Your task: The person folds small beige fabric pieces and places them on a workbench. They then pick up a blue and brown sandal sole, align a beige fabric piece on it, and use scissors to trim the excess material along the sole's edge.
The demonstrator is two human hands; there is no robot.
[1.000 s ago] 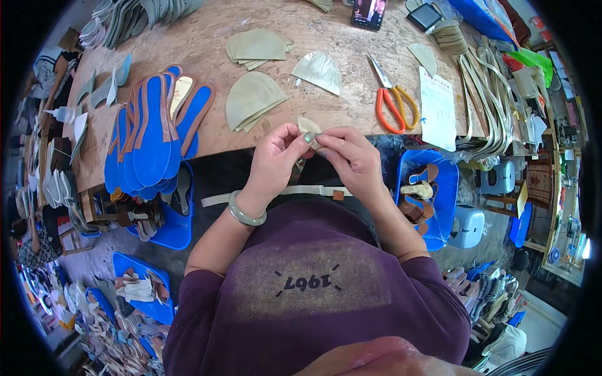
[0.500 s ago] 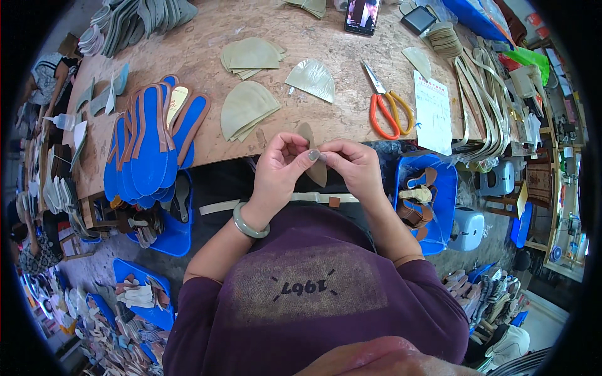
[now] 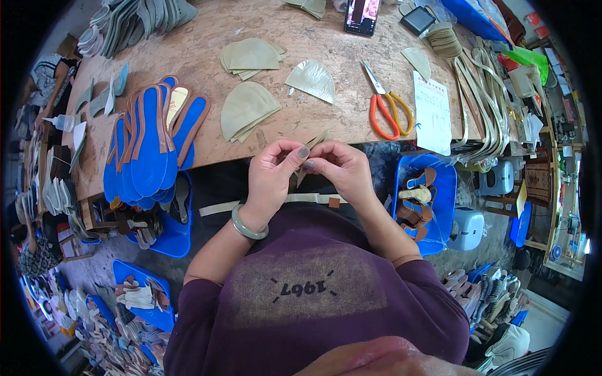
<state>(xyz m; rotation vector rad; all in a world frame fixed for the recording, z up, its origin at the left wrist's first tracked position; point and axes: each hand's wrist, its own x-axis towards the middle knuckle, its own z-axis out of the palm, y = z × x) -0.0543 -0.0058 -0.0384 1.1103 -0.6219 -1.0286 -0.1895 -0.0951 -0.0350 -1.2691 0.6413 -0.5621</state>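
The wooden table [image 3: 207, 56] spreads widest, from 10 to 2 o'clock of the person's hands. On its near edge, at 9 o'clock, the pile of blue soles with brown borders [image 3: 147, 144] hangs partly over; I judge that a bump of the left forearm could make the pile slide down.

Of the blue bins, the right bin [image 3: 444, 210], between 3 and 4 o'clock, holds brown shoe parts [image 3: 414, 213] and one cream part. The lower left bin [image 3: 150, 310], between 7 and 8 o'clock, contains pale and brownish pieces [image 3: 137, 288]. In the under-table bin [image 3: 179, 243], at 8 o'clock, a dark sole-shaped piece seems to stand.

Smaller are the scissors [image 3: 387, 106] at 2 o'clock, with orange and yellow handles, and the half-round stack [image 3: 248, 109] between 10 and 11 o'clock.

The left hand [image 3: 269, 172] and the right hand [image 3: 343, 170] each pinch, thumb against finger, one small beige piece [image 3: 321, 136], in front of the table's edge. It looks bent, but fingers hide its middle. If one pinch becomes loose or uneven, the piece could probably crease wrongly, or drop toward the lap.
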